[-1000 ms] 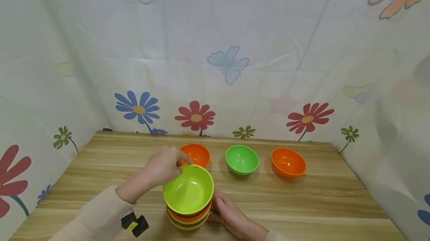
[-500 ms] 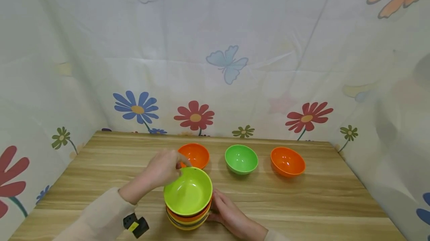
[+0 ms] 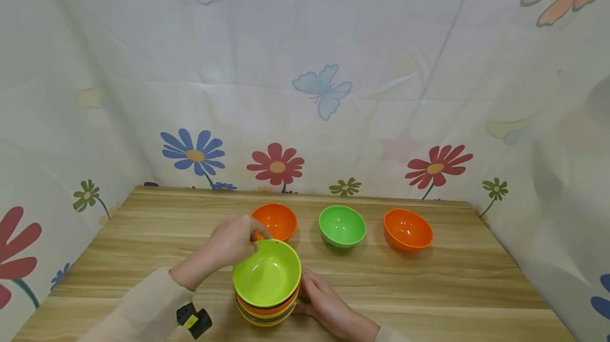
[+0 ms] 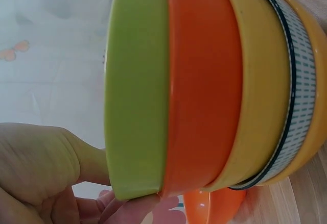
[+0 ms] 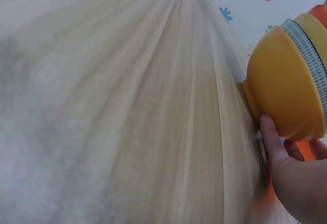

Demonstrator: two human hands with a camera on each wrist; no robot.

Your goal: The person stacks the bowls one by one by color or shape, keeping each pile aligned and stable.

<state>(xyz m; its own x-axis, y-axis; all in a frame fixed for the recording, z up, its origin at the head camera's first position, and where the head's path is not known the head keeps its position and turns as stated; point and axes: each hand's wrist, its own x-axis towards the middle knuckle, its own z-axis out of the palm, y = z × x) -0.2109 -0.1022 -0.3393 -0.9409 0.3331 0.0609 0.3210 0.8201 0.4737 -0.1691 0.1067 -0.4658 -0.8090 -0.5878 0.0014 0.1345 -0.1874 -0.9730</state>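
Observation:
A tall stack of bowls stands at the table's front. Its top is a lime-green bowl (image 3: 269,278), with an orange bowl (image 4: 204,86), a yellow bowl (image 4: 263,81), a dark-rimmed patterned bowl (image 4: 301,86) and a deeper yellow bowl (image 5: 281,81) below. My left hand (image 3: 232,244) pinches the lime-green bowl's far left rim between thumb and fingers. At the stack's right side, my right hand (image 3: 329,302) rests against the low part, thumb and fingers spread along the bottom yellow bowl.
Behind the stack sits an orange bowl (image 3: 276,220), partly covered by the left hand. To its right are a green bowl (image 3: 342,226) and another orange bowl (image 3: 408,230). A printed curtain (image 3: 305,29) encloses the wooden table (image 3: 429,289) at back and sides.
The lime-green bowl has sunk slightly lower onto the stack, with my left hand following it down a little. My right hand keeps its place.

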